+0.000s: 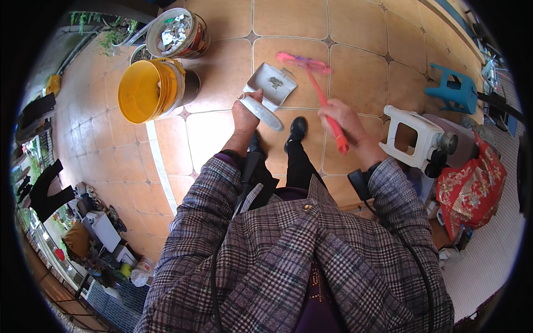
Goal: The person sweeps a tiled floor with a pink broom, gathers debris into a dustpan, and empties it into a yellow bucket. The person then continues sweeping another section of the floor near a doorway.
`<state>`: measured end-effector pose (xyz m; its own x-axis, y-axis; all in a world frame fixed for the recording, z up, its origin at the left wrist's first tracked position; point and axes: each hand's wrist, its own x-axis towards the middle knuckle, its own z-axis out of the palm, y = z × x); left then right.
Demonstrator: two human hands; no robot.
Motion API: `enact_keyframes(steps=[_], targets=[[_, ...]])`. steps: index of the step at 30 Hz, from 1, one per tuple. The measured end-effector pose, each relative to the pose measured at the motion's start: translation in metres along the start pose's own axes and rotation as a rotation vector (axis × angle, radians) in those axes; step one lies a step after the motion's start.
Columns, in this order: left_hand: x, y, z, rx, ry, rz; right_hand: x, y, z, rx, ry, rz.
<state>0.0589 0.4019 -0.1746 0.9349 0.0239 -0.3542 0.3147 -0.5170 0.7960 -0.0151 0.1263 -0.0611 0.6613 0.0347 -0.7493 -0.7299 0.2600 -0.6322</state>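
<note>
My left hand [247, 113] grips the pale handle [264, 113] of a white plastic dustpan [258, 78]. A small heap of grey-brown dirt [275, 83] lies in the pan. In my right hand [342, 118] is the red handle of a broom [318, 89]. The pink bristle head [303, 63] points away from me, to the right of the pan's far end and apart from it. It looks slightly blurred. Whether the pan rests on the floor or hangs just above it, I cannot tell.
Left of the dustpan stand a yellow bucket [137, 92] and a bucket of scraps [177, 35], near potted plants [118, 35]. A white stool [410, 135], a blue stool [456, 89] and a red patterned cloth [472, 187] are at the right. Tiled floor [291, 21] spreads ahead.
</note>
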Motion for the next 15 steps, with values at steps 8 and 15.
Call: enact_keyframes(steps=[8,15], targets=[[0.004,0.001,-0.001,0.060,-0.005,-0.003,-0.054,0.006,0.002,-0.956,-0.181,-0.681],[0.001,-0.009,-0.008,0.034,-0.006,0.043,-0.059,-0.005,-0.004,-0.990,0.027,-0.820]])
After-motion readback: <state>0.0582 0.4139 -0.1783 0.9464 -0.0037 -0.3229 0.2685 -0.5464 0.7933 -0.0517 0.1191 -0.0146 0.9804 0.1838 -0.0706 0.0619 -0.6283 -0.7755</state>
